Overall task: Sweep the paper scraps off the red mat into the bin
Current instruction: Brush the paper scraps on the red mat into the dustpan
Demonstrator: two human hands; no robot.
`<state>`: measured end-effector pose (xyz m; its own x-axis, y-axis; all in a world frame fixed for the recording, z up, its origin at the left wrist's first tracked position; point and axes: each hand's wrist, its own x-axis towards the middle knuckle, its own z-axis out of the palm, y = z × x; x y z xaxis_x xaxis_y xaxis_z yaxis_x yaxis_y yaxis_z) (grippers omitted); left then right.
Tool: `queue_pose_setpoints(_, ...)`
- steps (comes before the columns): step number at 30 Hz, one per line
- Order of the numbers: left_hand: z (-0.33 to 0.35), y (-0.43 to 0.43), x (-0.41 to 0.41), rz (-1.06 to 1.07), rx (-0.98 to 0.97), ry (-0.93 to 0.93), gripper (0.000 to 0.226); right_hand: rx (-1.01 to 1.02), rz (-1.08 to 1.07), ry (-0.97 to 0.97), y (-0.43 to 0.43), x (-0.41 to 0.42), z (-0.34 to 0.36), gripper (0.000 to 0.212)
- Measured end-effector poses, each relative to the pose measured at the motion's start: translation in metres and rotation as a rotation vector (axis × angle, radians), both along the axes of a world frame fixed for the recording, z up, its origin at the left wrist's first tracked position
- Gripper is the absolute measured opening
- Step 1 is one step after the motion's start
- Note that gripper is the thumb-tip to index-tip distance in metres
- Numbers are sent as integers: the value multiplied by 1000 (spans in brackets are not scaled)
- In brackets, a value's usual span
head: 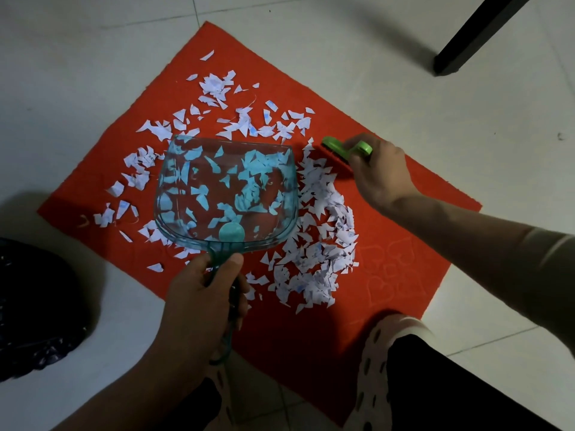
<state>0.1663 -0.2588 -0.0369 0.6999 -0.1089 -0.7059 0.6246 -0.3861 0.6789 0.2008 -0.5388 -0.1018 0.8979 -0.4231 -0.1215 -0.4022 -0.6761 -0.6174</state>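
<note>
The right hand (379, 172) is gripping the green brush (331, 144), the left hand (202, 293) the teal dustpan (227, 188); the dense paper scraps (320, 237) are lying between them, just beside the brush.

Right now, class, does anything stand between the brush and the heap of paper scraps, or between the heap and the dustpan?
Nothing visible does. The brush sits at the far end of the heap; the dustpan is right beside it.
</note>
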Motion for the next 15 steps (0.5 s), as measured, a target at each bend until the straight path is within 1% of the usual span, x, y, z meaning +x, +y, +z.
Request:
queue_pose_setpoints(4,1,2,-1,-5,-9,-3,25,-41,-41,57,-8,7,-4,25)
queue_pose_setpoints(8,1,2,-1,-9,-5,-10,26,42,70,116,6,1,-5,25)
queue_pose_setpoints(11,1,2,-1,5,-15,-4,26,80,80,45,11,-4,-1,23)
queue_pose_setpoints(13,1,2,-1,0,-16,-8,26,44,38,0,7,-1,0,23)
queue_pose_setpoints(15,1,3,-1,-7,-13,-15,27,-3,-14,10,0,5,-1,25)
